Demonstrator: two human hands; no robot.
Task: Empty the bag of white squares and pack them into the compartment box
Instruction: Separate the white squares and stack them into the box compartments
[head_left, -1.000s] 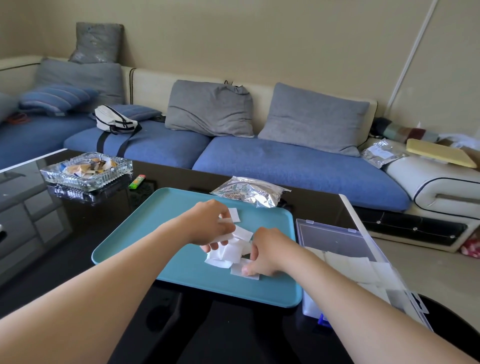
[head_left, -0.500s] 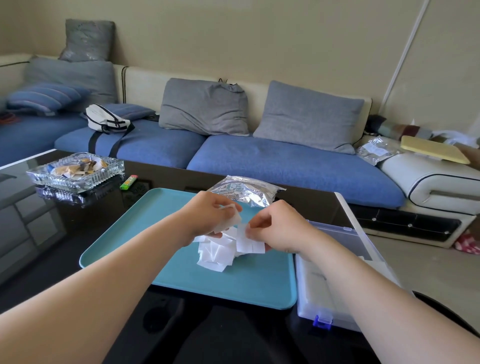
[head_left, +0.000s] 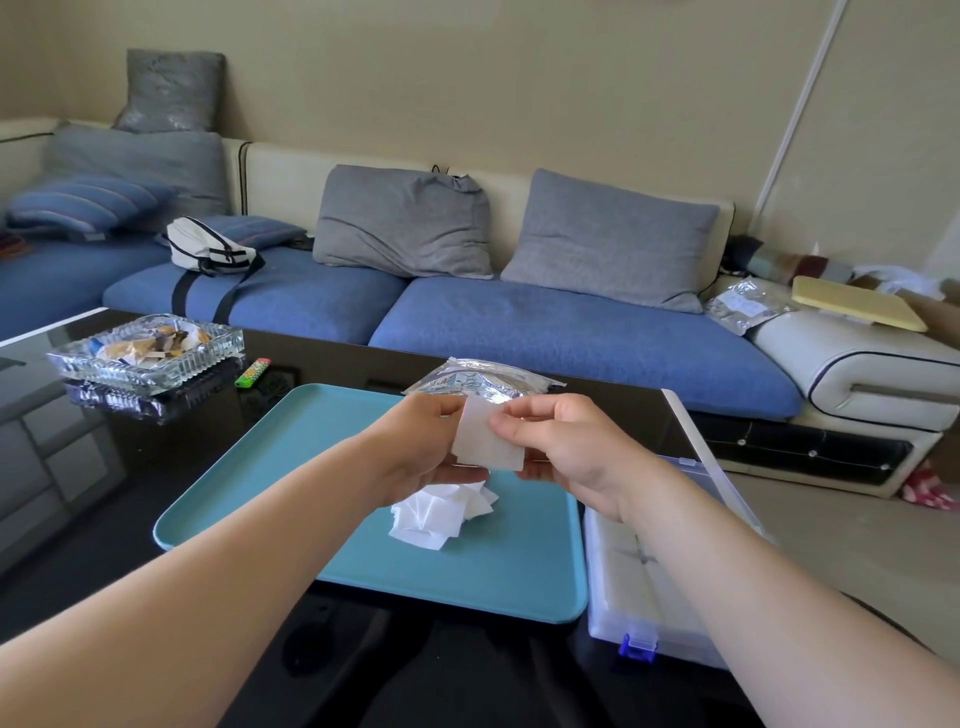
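White paper-like squares (head_left: 485, 441), a thin stack, are now lifted off the loose pile (head_left: 441, 512) on the teal plastic tray (head_left: 291, 467), pinched at their edges between my left grip (head_left: 415, 447) and right grip (head_left: 566, 447), both of which were down in that pile a second ago. I judge this batch ready for the clear plastic compartment box (head_left: 639, 582) just right of the tray on the glossy black worktop (head_left: 78, 519), while the crinkled silver foil bag (head_left: 483, 382) lies flat behind my hands, seemingly emptied. No writing on bag or box is legible.
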